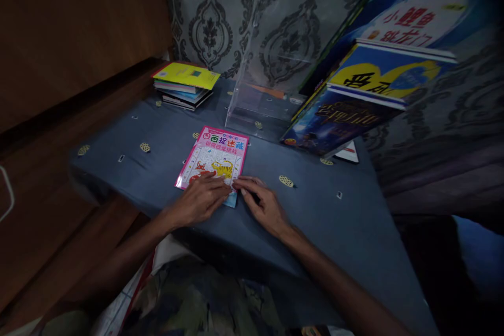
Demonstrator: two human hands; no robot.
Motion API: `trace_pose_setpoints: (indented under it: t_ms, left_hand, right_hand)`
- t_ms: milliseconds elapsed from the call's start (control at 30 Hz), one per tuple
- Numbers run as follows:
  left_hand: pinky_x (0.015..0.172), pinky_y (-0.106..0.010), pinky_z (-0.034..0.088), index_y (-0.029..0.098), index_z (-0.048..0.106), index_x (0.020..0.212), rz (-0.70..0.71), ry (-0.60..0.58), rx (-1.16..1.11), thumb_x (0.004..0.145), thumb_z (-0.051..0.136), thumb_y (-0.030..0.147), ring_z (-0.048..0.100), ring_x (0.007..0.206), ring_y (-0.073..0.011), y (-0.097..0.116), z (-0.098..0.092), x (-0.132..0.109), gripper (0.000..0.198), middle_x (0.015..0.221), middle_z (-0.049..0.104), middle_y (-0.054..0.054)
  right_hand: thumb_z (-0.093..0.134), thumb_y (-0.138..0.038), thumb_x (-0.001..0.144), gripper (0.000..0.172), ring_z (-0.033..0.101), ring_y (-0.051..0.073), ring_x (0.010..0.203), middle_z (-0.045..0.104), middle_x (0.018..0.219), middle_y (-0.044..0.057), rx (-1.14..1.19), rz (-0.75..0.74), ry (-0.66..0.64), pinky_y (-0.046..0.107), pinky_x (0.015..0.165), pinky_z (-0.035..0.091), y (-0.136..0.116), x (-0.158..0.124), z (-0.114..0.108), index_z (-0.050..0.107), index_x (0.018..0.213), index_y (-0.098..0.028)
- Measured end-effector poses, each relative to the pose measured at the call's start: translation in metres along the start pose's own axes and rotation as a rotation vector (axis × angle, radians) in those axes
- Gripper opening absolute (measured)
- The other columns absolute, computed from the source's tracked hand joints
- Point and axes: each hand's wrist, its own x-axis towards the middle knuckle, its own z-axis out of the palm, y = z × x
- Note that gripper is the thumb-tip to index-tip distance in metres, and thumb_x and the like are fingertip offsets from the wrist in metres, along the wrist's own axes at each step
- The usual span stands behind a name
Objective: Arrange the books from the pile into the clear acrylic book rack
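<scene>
A thin children's book (220,146) with a pink border lies closed on the cloth-covered table. A red fox and a yellow tiger are drawn on its cover. Across the lower part of the cover rests my left hand (202,197), its fingers stretched out flat and hiding some of the drawing. My right hand (263,205) is at the book's lower right edge, with thumb and fingertips close together on that edge. The two hands' fingertips almost meet near the corner.
At the back left sits a stack of books (185,81), a yellow one on top. A clear acrylic stand (252,100) is at the back, and several upright picture books (346,110) lean beside it. A blue patterned cloth (315,210) covers the table; wallpaper rises behind.
</scene>
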Motion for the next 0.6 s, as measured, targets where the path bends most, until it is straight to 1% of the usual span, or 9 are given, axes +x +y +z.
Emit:
trace_pose_setpoints:
  t_ms: [200,367,467,567,600]
  left_hand:
    - [0.107,-0.043,0.045,0.017,0.065,0.114,-0.007,-0.026,0.012,0.102,0.044,0.022,0.068,0.105,-0.0191,0.000,-0.001,0.000,0.026,0.112,0.072,-0.008]
    - [0.109,-0.048,0.044,0.018,0.065,0.116,0.019,-0.015,0.027,0.101,0.046,0.021,0.063,0.119,-0.0217,0.000,0.005,-0.005,0.025,0.117,0.072,-0.008]
    - [0.111,-0.048,0.042,0.018,0.066,0.115,0.009,-0.011,0.054,0.100,0.049,0.026,0.061,0.123,-0.0224,0.001,0.009,-0.008,0.024,0.118,0.071,-0.008]
    - [0.114,-0.045,0.039,0.019,0.065,0.118,-0.016,-0.065,0.088,0.099,0.051,0.028,0.058,0.128,-0.0209,0.004,0.008,-0.007,0.025,0.122,0.070,-0.007]
    - [0.115,-0.044,0.039,0.019,0.066,0.117,-0.022,-0.086,0.100,0.099,0.051,0.028,0.057,0.129,-0.0205,0.005,0.006,-0.007,0.025,0.122,0.071,-0.007]
  right_hand:
    - [0.049,-0.021,0.096,0.032,0.064,0.023,0.109,0.072,0.112,0.007,0.016,-0.035,0.006,0.044,0.095,0.053,-0.009,-0.008,0.000,0.070,0.120,-0.028]
    - [0.050,-0.018,0.094,0.034,0.065,0.024,0.110,0.074,0.111,0.007,-0.071,-0.102,-0.010,0.049,0.097,0.052,-0.013,-0.014,-0.001,0.070,0.120,-0.028]
    - [0.052,-0.018,0.094,0.033,0.066,0.026,0.113,0.075,0.112,0.007,-0.157,-0.187,-0.039,0.055,0.102,0.049,-0.014,-0.020,-0.001,0.069,0.120,-0.028]
    - [0.054,-0.018,0.094,0.034,0.066,0.027,0.114,0.075,0.116,0.008,-0.249,-0.302,-0.045,0.057,0.101,0.049,-0.013,-0.025,0.000,0.068,0.123,-0.028]
    - [0.053,-0.017,0.094,0.036,0.067,0.027,0.114,0.075,0.116,0.008,-0.277,-0.336,-0.020,0.057,0.100,0.050,-0.012,-0.027,0.000,0.067,0.124,-0.028]
